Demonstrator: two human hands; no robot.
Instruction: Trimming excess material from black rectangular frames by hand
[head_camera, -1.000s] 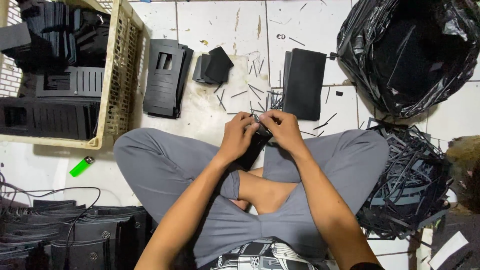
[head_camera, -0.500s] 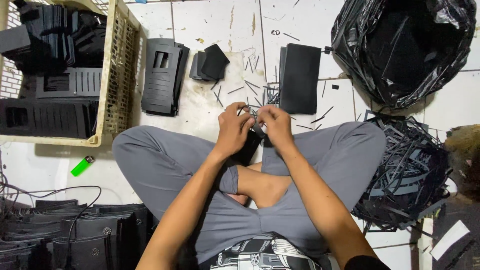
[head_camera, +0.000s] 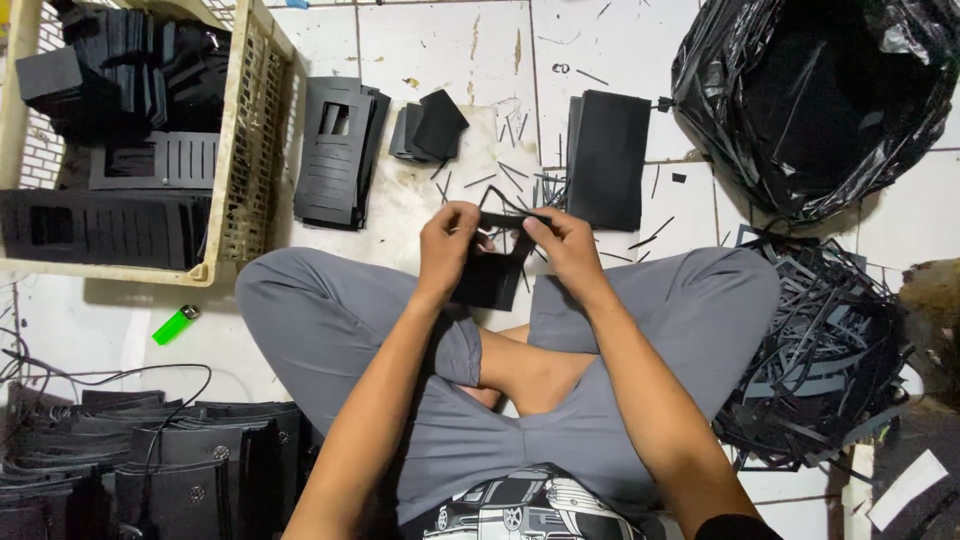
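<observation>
— Nearest the camera? Grey trousers (head_camera: 640, 330), legs crossed, sitting on the white tiled floor (head_camera: 440, 50).

— And down at the left? A row of black wallets (head_camera: 150, 460), stood side by side. A green lighter (head_camera: 176, 324) just past them, lying alone on the floor.

— On the right? A heap of thin black strips (head_camera: 820, 350), all tangled, next to the knee.

— The hands? Both up over the lap, close together. Left hand (head_camera: 449, 240) pinching the left edge of a black sheet (head_camera: 492, 272) with thumb and fingers. Right hand (head_camera: 562, 243) pinching the top right edge, fingers curled. Sheet hanging down between them, above the crossed legs, with a thin strip along its top.

— Further out? A stack of black cut pieces with windows (head_camera: 335, 150), then a small stack of black squares (head_camera: 430, 125), then a tall stack of black sheets (head_camera: 607, 155), all on the floor with loose slivers around.

— At the far sides? A yellow crate (head_camera: 245, 150) full of black pieces on the left. A big black bag (head_camera: 820, 100), open, on the right.
</observation>
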